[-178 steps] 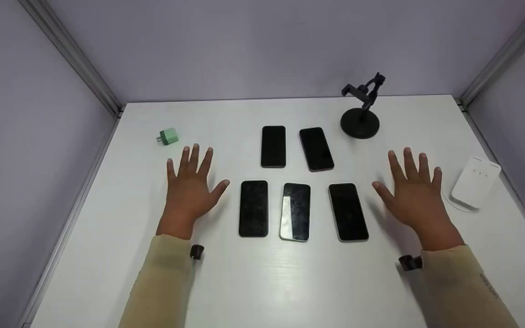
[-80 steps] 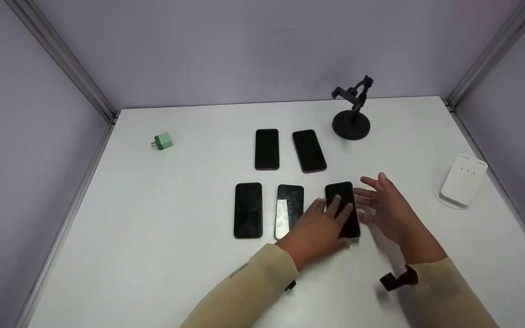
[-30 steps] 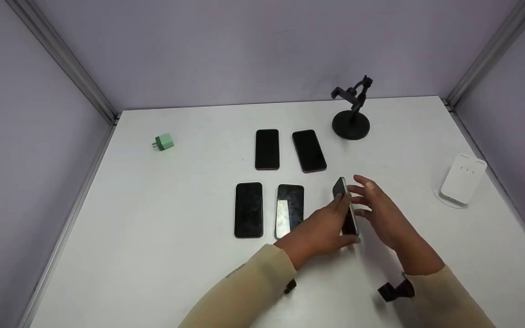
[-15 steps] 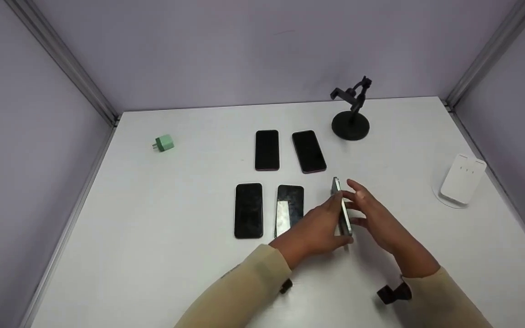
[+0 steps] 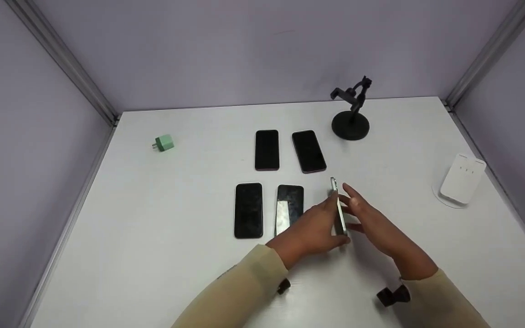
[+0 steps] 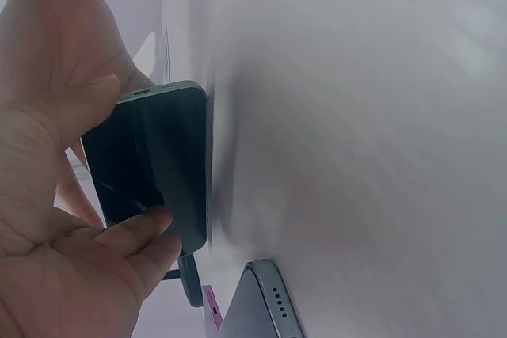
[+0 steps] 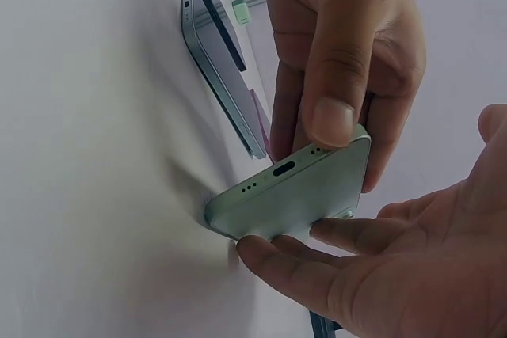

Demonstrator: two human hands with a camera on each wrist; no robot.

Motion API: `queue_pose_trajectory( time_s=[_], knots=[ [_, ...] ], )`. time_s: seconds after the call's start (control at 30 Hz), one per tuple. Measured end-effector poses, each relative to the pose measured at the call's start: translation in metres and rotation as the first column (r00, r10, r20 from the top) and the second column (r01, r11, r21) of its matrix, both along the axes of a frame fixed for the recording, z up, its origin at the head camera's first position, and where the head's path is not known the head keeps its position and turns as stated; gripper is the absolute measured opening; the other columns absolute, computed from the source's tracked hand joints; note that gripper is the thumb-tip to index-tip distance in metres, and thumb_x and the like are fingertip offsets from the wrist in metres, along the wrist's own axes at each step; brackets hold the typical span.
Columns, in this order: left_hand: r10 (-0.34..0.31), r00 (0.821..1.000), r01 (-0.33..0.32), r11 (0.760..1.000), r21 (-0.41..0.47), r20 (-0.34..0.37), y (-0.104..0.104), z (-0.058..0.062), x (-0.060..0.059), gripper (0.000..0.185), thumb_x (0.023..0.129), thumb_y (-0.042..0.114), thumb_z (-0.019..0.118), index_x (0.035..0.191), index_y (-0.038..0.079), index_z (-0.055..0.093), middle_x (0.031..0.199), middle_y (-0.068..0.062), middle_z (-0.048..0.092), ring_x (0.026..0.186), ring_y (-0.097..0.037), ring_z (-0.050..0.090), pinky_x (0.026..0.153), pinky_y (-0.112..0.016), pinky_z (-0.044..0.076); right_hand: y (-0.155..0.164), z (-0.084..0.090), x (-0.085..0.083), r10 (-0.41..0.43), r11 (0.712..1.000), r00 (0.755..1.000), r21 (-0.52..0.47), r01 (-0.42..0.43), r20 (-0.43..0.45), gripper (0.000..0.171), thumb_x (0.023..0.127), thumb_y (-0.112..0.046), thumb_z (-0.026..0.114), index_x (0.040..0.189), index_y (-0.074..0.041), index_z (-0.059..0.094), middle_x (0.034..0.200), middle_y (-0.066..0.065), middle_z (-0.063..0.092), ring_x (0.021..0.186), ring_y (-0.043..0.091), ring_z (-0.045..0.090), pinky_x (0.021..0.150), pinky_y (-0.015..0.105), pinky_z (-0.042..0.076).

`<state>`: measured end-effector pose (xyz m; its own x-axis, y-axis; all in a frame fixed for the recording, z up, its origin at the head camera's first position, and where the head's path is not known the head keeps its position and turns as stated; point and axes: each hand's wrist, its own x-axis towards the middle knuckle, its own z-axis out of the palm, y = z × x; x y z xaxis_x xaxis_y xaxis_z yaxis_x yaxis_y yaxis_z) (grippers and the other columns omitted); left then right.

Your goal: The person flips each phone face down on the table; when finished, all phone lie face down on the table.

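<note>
A smartphone (image 5: 340, 219) stands tipped up on its long side over the white table. My left hand (image 5: 312, 230) holds it, thumb on the port end and fingers on the dark screen (image 6: 170, 168), as the left wrist view shows. In the right wrist view its pale green back (image 7: 309, 191) faces my right hand (image 5: 372, 223), whose extended fingertips touch that back near the lower edge. Left of it, one phone (image 5: 295, 200) lies face up, partly covered by my left hand, and another phone (image 5: 249, 211) lies beyond that.
Two more phones (image 5: 267, 150) lie farther back, the right phone (image 5: 309, 151) angled. A black phone stand (image 5: 350, 125) is behind them. A green charger plug (image 5: 164, 142) sits at back left, a white stand-like device (image 5: 463, 179) at right. Walls enclose the table's back and sides.
Both hands came from lying spread on the table to the front right phone. My left hand tipped it from flat up onto its side. Phone and hands then shifted slightly left.
</note>
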<state>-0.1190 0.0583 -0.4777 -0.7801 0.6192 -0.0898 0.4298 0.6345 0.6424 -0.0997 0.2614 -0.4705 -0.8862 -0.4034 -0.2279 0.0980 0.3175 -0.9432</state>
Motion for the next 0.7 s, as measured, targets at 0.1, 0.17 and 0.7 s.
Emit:
queue_pose_trajectory(
  time_s=[0.1,0.17,0.7],
  knots=[
    [0.005,1.0,-0.005,1.0,0.014,0.017,-0.001,-0.001,0.0,0.109,0.099,0.038,0.081,0.173,-0.004,0.013,0.176,-0.016,0.036,0.16,-0.023,0.043,0.129,-0.031,0.038,0.001,-0.001,0.001,0.014,1.0,1.0,-0.005,-0.013,0.005,0.068,0.12,-0.049,0.017,0.178,-0.019,-0.002,0.181,0.025,0.016,0.165,0.052,0.022,0.125,0.073,0.035],
    [0.005,1.0,-0.006,1.0,0.019,0.023,-0.001,-0.001,0.0,0.109,0.099,0.035,0.082,0.173,-0.004,0.012,0.175,-0.016,0.038,0.159,-0.021,0.044,0.128,-0.03,0.039,0.002,-0.002,0.001,0.011,1.0,1.0,-0.007,-0.011,0.009,0.068,0.12,-0.049,0.018,0.178,-0.02,-0.002,0.181,0.026,0.016,0.165,0.052,0.021,0.125,0.072,0.035],
    [0.077,0.997,-0.077,0.997,-0.021,0.02,0.012,-0.005,0.0,0.107,0.095,0.03,0.088,0.173,0.0,0.021,0.152,-0.012,0.066,0.132,-0.014,0.067,0.109,-0.024,0.054,0.015,-0.001,-0.003,-0.058,0.996,0.998,0.075,0.055,0.025,0.072,0.119,-0.052,0.019,0.177,-0.015,-0.001,0.178,0.03,0.022,0.164,0.05,0.028,0.125,0.069,0.037]
  ],
)
